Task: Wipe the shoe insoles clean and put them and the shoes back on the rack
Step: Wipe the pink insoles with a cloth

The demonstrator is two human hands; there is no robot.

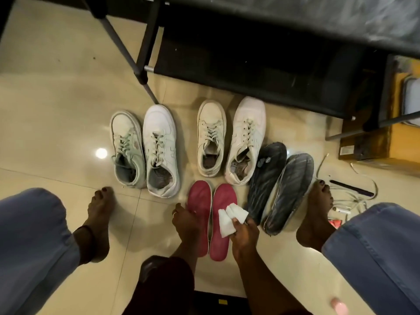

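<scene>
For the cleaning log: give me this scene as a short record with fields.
left hand: holds the left pink insole at its edge
right hand: pinches a white wipe over the right pink insole
white sneakers: four, in a row on the floor, beyond the pink pair
dark insoles: two, side by side, right of the pink pair
rack: black, beyond the sneakers

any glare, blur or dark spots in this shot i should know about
Head view: a round bright glare sits on the glossy floor left of the shoes; the rack shelf is lost in shadow; the wide angle bends the frame edges; the right hand and its wipe look slightly soft.
</scene>
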